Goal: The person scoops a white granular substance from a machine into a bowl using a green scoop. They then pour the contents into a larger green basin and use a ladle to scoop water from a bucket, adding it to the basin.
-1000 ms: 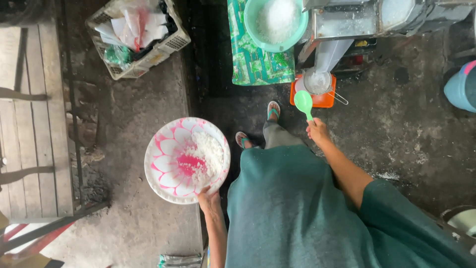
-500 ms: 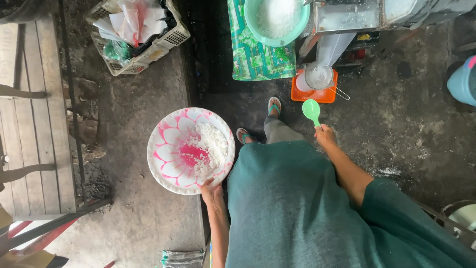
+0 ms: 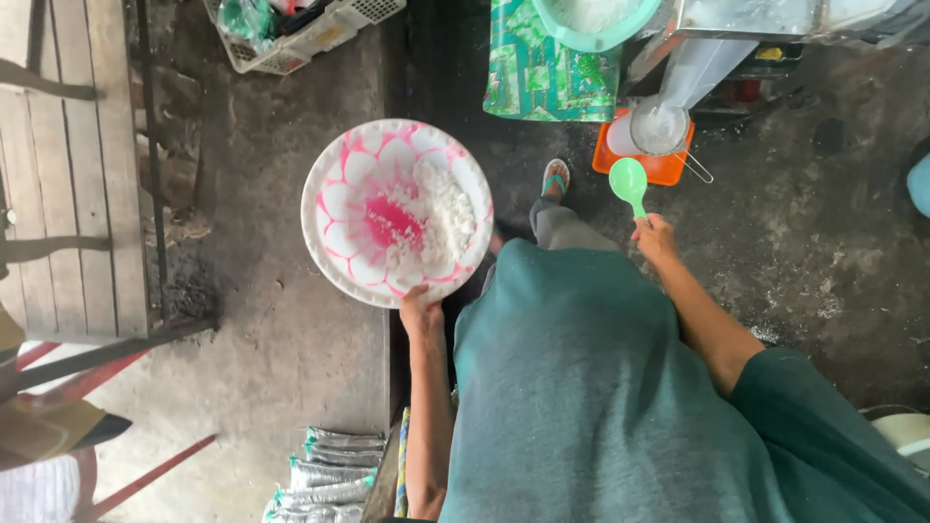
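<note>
Left hand (image 3: 419,308) gripped pink bowl (image 3: 334,228) at frame centre-left, partly filled with white grains (image 3: 441,218). Right hand (image 3: 654,235) clasped empty green scoop (image 3: 629,182); filling looked unfinished.

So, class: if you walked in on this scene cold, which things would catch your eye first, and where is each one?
First, the big pink-and-white bowl with white grated stuff heaped inside, held at its near rim by the left hand above the concrete floor. Next, the bright green scoop gripped in the right hand, just below an orange tray under a metal machine's spout at top right. At top centre, a teal basin sits on green patterned cloth.
</note>
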